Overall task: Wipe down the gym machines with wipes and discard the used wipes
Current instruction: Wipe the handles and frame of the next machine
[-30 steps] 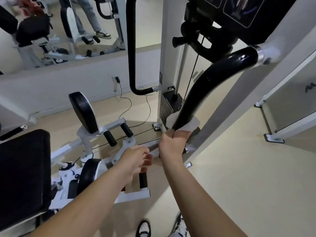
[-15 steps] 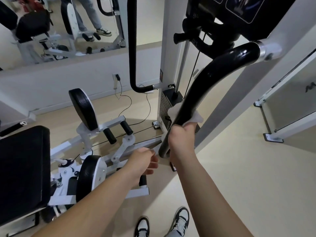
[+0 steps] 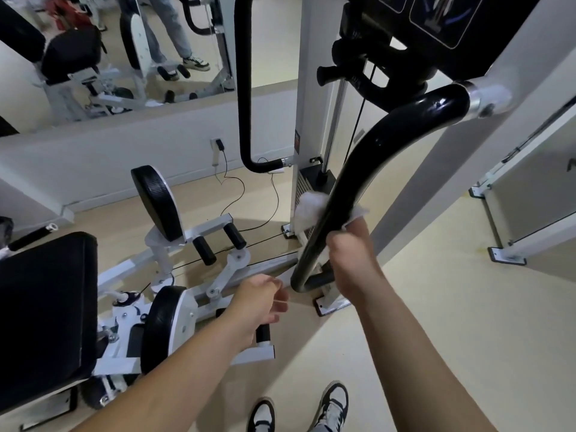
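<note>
A curved black padded handle bar [image 3: 367, 169] hangs from the white gym machine frame [image 3: 314, 88] and ends low near the floor. My right hand [image 3: 349, 260] grips the bar's lower part with a white wipe [image 3: 307, 210] wrapped round it; the wipe sticks out above my fingers on both sides of the bar. My left hand [image 3: 258, 304] hovers to the left of the bar's end, its fingers loosely curled and holding nothing. It touches neither the bar nor the wipe.
A black seat pad [image 3: 43, 310] and white leg unit with round black pads [image 3: 156, 207] fill the left. A second black bar [image 3: 246, 88] hangs behind. A mirror on the far wall [image 3: 109, 57] shows machines and a person's legs. Cables [image 3: 237, 194] trail on the floor. My shoes [image 3: 299, 410] stand below.
My right hand has slid with the wipe a little up the black bar. My left hand has dropped lower and away from the bar.
</note>
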The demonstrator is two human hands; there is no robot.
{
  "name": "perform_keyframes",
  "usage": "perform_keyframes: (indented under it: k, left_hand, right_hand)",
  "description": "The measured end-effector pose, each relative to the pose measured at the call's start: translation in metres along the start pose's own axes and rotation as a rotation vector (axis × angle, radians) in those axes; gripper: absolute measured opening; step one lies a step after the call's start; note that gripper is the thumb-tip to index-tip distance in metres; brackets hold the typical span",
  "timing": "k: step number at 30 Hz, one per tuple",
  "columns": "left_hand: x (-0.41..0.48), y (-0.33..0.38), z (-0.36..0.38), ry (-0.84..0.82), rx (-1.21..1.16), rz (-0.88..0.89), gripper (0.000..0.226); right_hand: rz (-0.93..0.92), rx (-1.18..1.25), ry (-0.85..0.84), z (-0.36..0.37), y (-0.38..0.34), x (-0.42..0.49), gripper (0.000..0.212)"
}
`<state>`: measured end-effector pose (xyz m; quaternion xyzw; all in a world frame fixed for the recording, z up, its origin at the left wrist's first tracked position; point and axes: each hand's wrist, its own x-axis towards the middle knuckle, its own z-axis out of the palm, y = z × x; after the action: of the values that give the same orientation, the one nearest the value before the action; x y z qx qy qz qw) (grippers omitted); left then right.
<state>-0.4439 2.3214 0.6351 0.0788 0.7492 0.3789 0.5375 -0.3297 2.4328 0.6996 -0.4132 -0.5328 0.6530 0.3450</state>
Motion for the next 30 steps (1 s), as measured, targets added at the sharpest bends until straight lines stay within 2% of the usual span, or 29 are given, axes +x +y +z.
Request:
perform_keyframes:
  k: [1, 3, 4, 6, 10, 12, 15, 17, 19, 21, 23, 25, 27, 30]
  left_hand:
    - [0.000, -0.002, 0.002, 0.008, -0.010, -0.005, 0.016]
    - [-0.001, -0.004, 0.007, 0.006, -0.029, -0.017, 0.017]
    - [-0.002, -0.006, 0.009, -0.003, -0.036, -0.015, 0.016]
    - [-0.005, -0.009, 0.011, -0.016, -0.042, -0.011, 0.016]
    - [-0.016, -0.010, 0.008, -0.017, -0.041, 0.000, 0.017]
    - [-0.019, -0.013, 0.001, -0.022, -0.019, 0.002, 0.017]
    - [-0.021, -0.023, -0.010, -0.054, 0.023, 0.023, 0.023]
    - [-0.022, -0.029, -0.013, -0.111, 0.057, 0.062, 0.040]
    - [-0.025, -0.033, -0.005, -0.293, -0.039, 0.072, 0.060]
    - [-0.025, -0.037, 0.010, -0.462, -0.243, 0.009, 0.081]
    - [-0.032, -0.035, 0.024, -0.505, -0.448, -0.039, 0.082]
    - [-0.037, -0.030, 0.033, -0.471, -0.572, -0.081, 0.061]
    - [-0.036, -0.026, 0.036, -0.367, -0.643, -0.142, 0.051]
    - [-0.021, -0.018, 0.028, 0.010, -0.586, -0.194, 0.052]
  right_hand:
    - [-0.074, 0.011, -0.009, -0.001, -0.010, 0.001, 0.041]
    - [-0.109, -0.071, 0.065, -0.003, -0.004, 0.007, 0.051]
    - [-0.139, -0.117, 0.041, 0.000, 0.003, 0.008, 0.055]
    - [-0.143, -0.169, -0.048, 0.001, 0.036, 0.011, 0.048]
    - [0.289, -0.290, -0.129, -0.005, 0.097, 0.004, 0.046]
    - [0.339, -0.328, -0.159, -0.009, 0.101, 0.004, 0.049]
    - [0.459, -0.392, 0.053, -0.027, 0.082, 0.009, 0.021]
    - [0.571, -0.329, 0.052, -0.040, 0.074, -0.001, 0.026]
    - [0.620, -0.155, -0.016, -0.043, 0.066, -0.018, 0.028]
    - [0.650, -0.042, -0.056, -0.040, 0.054, -0.030, 0.029]
    - [0.667, -0.008, -0.140, -0.036, 0.043, -0.038, 0.022]
    - [0.688, -0.052, -0.205, -0.035, 0.037, -0.041, 0.015]
    - [0.698, -0.132, -0.202, -0.041, 0.037, -0.044, 0.013]
    - [0.680, -0.148, -0.041, -0.052, 0.040, -0.047, 0.023]
